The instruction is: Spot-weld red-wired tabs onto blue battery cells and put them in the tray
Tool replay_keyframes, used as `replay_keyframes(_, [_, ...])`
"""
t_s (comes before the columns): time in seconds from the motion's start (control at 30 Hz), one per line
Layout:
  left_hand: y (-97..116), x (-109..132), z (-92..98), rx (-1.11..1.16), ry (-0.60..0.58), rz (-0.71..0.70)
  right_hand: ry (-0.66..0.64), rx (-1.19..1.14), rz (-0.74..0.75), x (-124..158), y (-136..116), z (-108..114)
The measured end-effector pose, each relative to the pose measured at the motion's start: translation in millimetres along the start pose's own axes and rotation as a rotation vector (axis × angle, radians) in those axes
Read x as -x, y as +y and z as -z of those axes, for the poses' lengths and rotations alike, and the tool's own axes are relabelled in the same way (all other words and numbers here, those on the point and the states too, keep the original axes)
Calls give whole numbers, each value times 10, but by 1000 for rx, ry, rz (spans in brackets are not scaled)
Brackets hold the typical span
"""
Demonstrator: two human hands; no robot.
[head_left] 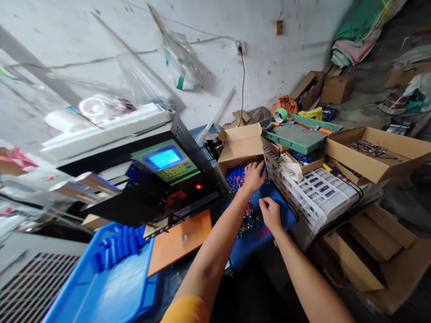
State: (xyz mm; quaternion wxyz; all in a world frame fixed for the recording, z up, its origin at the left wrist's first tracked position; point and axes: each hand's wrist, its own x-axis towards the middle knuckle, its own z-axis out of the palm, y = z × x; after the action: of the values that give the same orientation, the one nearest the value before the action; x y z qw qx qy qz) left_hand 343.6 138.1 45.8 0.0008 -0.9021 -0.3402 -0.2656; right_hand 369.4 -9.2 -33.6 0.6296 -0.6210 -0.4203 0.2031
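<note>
Blue-wrapped cylindrical packs with thin wires lie in rows inside an open cardboard box. Over the box's right part, my left hand lies on these packs with its fingers stretched and slightly apart. A ring shows on one finger. My right hand is closer to me, above a blue surface, with fingers curled in and nothing visible sticking out of them. A bunch of loose wire ends hangs at the box's near side, between my two forearms. The fingertips of both hands are partly hidden.
At left stands a black machine with a lit display and an orange plate before it. A blue tray holds blue sleeves. On the right are a white plastic basket, a green tray with tools, and a carton with wires.
</note>
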Motion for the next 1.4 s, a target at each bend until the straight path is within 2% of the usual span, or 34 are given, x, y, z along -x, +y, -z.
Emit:
replay_keyframes(0.13, [44, 75, 129, 61, 22, -5, -4, 3, 7, 1, -11, 9])
replay_keyframes(0.23, [24, 391, 384, 147, 143, -48, 2, 5, 9, 6, -21, 13])
replay_keyframes(0.33, [-63, 1020, 693, 203, 228, -58, -3, 32, 40, 12, -30, 13])
replay_keyframes(0.43, [-180, 1853, 930, 224, 259, 16, -27, 97, 80, 21, -29, 3])
replay_keyframes(0.5, [-241, 2394, 1023, 218, 247, 106, -54, 154, 109, 30, -21, -12])
replay_keyframes(0.57, [-276, 2837, 1073, 206, 226, 159, -85, 216, 140, 41, -11, -32])
replay_keyframes(0.67, [-296, 3248, 1098, 197, 272, 205, -126, 310, 165, 57, -5, -68])
replay_keyframes(0.73, [-304, 3368, 1095, 204, 300, 225, -138, 362, 165, 61, -12, -87])
replay_keyframes(0.8, [-313, 3410, 1080, 223, 276, 235, -155, 409, 150, 55, -36, -100])
replay_keyframes(0.93, [-332, 3407, 1045, 249, 219, 234, -239, 514, 89, 13, -161, -130])
replay_keyframes(1.17, [-378, 3430, 1024, 282, 261, 254, -375, 730, 136, -14, -475, -373])
replay_keyframes(1.3, [-387, 3434, 1023, 268, 269, 265, -349, 738, 113, -40, -423, -502])
replay_keyframes(1.4, [-386, 3431, 1025, 263, 281, 274, -322, 646, 104, -86, -319, -516])
